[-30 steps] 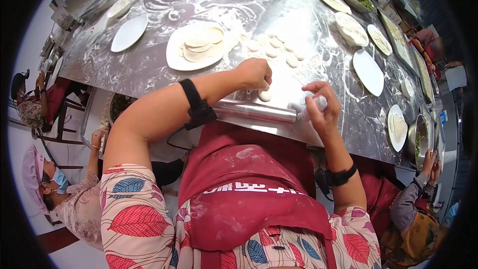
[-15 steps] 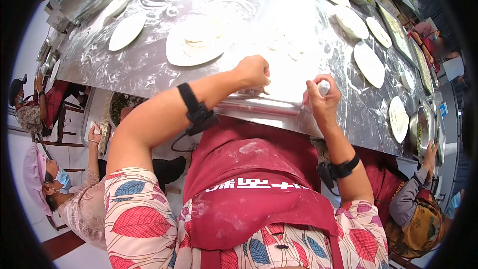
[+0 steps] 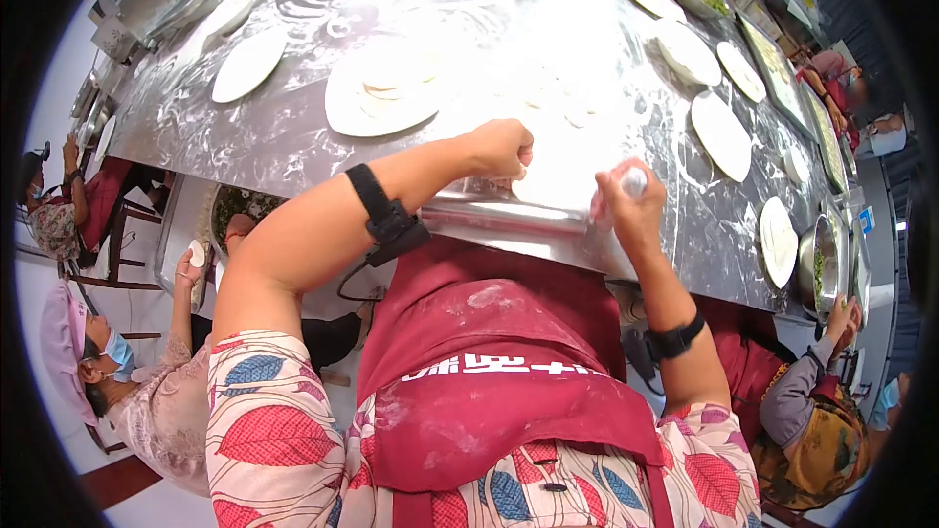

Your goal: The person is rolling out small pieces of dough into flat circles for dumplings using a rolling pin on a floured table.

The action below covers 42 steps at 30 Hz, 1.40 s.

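Note:
My left hand [image 3: 504,148] is closed over the near part of the floured steel table, its fingers pinched at the edge of a dough wrapper that the glare nearly washes out. To its right, my right hand [image 3: 629,198] is wrapped round a rolling pin, whose pale round end [image 3: 635,180] pokes out of the grip. Beyond my left hand stands a white plate [image 3: 344,110] bearing a few flat dough wrappers [image 3: 385,92]. Small dough pieces [image 3: 579,118] lie on the table past my hands, faint in the bright light.
White oval plates [image 3: 249,65] stand at left, with several more [image 3: 722,135] at right. Steel bowls of green filling [image 3: 820,264] sit near the right edge. The table's front edge [image 3: 509,238] runs before my apron. Co-workers [image 3: 122,372] are seated on both sides.
My right hand has turned and shifted slightly, still on the rolling pin. My left hand has moved a little, staying pinched. At left, a co-worker's hand holding a round wrapper has shifted slightly.

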Tool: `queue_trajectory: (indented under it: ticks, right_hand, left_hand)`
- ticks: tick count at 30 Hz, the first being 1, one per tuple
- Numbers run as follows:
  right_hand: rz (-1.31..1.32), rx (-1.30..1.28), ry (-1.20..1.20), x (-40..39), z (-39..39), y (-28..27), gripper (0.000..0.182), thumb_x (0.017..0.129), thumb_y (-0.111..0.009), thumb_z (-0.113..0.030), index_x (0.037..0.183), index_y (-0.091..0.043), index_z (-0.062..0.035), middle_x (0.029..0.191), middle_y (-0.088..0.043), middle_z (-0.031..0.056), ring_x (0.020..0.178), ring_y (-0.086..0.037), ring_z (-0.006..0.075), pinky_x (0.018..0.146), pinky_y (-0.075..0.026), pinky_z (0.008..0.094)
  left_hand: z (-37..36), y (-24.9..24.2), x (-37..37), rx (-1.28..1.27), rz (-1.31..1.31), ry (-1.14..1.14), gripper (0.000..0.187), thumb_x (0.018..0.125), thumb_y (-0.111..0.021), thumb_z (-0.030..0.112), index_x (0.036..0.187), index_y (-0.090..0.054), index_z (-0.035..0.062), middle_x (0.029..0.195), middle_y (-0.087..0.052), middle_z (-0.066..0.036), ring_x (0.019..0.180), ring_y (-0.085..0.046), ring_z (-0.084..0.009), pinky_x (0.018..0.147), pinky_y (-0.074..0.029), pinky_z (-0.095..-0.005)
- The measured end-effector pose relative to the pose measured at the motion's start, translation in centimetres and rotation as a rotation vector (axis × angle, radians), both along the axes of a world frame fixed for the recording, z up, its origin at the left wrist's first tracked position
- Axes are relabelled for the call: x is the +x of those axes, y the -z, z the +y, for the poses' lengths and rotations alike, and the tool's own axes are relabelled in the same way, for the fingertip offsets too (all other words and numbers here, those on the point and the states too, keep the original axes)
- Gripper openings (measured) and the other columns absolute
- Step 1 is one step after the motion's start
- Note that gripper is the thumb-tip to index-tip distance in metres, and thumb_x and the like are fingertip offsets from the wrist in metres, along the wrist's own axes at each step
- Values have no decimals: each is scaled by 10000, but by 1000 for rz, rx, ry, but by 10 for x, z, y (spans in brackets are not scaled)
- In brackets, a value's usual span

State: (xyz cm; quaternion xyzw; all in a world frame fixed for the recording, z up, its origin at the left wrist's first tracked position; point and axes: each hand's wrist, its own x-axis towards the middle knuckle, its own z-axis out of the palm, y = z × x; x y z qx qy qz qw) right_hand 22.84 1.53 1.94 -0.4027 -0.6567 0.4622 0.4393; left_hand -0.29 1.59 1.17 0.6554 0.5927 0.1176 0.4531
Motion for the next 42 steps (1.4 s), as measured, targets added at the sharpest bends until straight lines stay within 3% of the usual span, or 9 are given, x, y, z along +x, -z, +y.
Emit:
queue_trajectory:
  ticks: [3,9,12,19,26,29,32,34,42]
  right_hand:
    - [38,24,28,-26,28,-2,199,810,-672,-54,699,-511,-15,535,-541,42,429,-537,107,390,-410,247]
    - [8,-12,41,-7,6,0,196,810,-681,-76,711,-522,-15,539,-533,35,428,-523,101,392,-401,244]
    - [63,-45,25,2,-14,2,199,808,-683,-78,711,-520,-20,540,-530,29,427,-516,98,392,-397,244]
    - [84,37,9,-40,46,-4,220,817,-679,-80,694,-502,-39,542,-539,21,432,-516,90,388,-387,236]
    - [102,-42,-31,10,-27,4,213,846,-661,-55,730,-481,-45,555,-560,46,459,-535,95,408,-407,222]
    - [186,-66,-24,11,-38,9,216,853,-667,-74,738,-485,-49,552,-555,41,463,-535,88,411,-406,219]
    - [184,-69,-21,9,-34,8,225,856,-675,-93,739,-486,-55,551,-549,39,466,-532,81,411,-404,214]
    - [173,-83,-8,8,-34,5,212,847,-673,-78,742,-492,-45,552,-548,36,463,-531,84,409,-405,221]
    - [-26,100,104,-38,41,-3,202,806,-669,-97,702,-515,-18,541,-541,32,425,-509,94,395,-400,249]
  left_hand:
    - [2,-8,7,246,177,129,128,723,-650,99,814,-652,9,736,-649,-121,721,-630,-234,671,-487,-340]
    - [4,-6,3,265,119,165,87,729,-617,68,777,-621,-4,740,-642,-122,715,-610,-225,653,-478,-333]
    - [-2,-13,-3,204,-21,9,105,727,-615,64,804,-635,-6,763,-651,-122,730,-613,-223,653,-478,-335]
    - [15,-9,10,300,192,184,165,740,-634,123,843,-639,-6,785,-654,-156,754,-622,-277,692,-480,-367]
    - [6,-8,-1,312,131,225,226,739,-709,189,866,-677,5,797,-674,-140,758,-643,-236,697,-496,-336]
    - [26,-31,-11,272,351,57,282,740,-726,268,853,-692,12,799,-686,-124,740,-653,-231,676,-503,-340]
    - [52,1,-30,463,430,4,247,747,-705,223,866,-667,10,792,-679,-117,725,-661,-240,651,-510,-339]
    - [30,-19,-14,217,247,-54,228,730,-699,183,869,-654,7,788,-672,-131,723,-660,-244,659,-511,-337]
    - [5,-10,8,271,280,76,183,744,-672,147,869,-672,14,762,-665,-147,742,-642,-270,686,-488,-353]
